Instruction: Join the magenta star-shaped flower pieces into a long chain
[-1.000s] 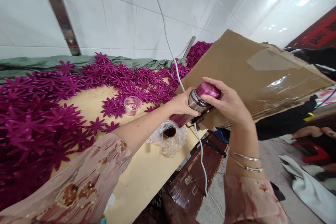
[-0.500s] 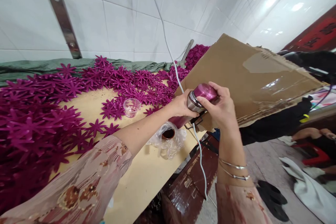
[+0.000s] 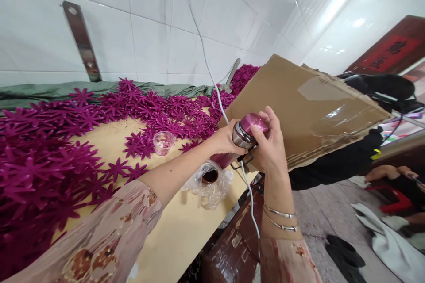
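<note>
My left hand (image 3: 229, 138) is wrapped round the upper body of a thermos (image 3: 223, 159), which is tilted above the table edge. Its shiny magenta cap (image 3: 251, 123) is above a silver neck, and my right hand (image 3: 274, 146) has the thumb on one side of it and the fingers on the far side. Just below stands a brown cup (image 3: 210, 176) of dark liquid with a crumpled clear plastic bag (image 3: 212, 195) around it. A clear plastic cup (image 3: 164, 143) stands to the left, among magenta star-shaped pieces (image 3: 139, 141).
A large cardboard piece (image 3: 292, 106) leans at the right behind my hands. A white cable (image 3: 207, 62) hangs across the table (image 3: 179, 234). Below is a brown wooden box (image 3: 232, 243). Black shoes (image 3: 345, 256) lie on the floor, and another person (image 3: 387, 174) sits at far right.
The whole view has shifted slightly. My right hand's fingers have loosened and lifted somewhat on the cap, while my left hand keeps its grip on the thermos.
</note>
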Available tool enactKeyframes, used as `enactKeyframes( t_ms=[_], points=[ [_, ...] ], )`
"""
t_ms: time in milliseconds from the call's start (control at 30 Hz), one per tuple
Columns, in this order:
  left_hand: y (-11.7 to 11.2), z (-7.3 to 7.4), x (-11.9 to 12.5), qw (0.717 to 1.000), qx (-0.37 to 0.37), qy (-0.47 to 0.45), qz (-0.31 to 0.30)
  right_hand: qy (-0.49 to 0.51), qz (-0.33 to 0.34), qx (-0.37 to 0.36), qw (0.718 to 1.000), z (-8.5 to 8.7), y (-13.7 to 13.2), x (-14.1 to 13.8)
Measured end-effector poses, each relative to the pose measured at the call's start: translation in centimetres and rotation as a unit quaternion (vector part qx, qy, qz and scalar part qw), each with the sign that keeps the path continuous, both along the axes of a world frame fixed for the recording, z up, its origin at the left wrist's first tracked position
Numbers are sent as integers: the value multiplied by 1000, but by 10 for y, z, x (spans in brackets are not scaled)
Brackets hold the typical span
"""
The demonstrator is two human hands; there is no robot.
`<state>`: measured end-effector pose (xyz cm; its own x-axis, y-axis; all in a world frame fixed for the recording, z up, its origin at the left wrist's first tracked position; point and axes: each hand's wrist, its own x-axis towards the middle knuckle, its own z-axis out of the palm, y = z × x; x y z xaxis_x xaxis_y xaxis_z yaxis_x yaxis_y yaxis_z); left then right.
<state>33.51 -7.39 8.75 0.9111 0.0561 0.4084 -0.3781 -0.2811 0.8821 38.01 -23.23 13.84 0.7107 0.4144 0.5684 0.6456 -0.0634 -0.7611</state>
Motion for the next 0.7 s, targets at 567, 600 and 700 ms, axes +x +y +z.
enactKeyframes(
  t_ms=[567,600,700],
  points=[
    [-2,5,-7,1000,7,-3,24,-46,-27,10,999,-3,2,4],
    [-2,7,-10,1000,15,-3,27,-45,-15,10,999,-3,3,4],
    [-1,18,-23,999,36,-11,24,-18,35,31,999,0,3,-3]
  ],
)
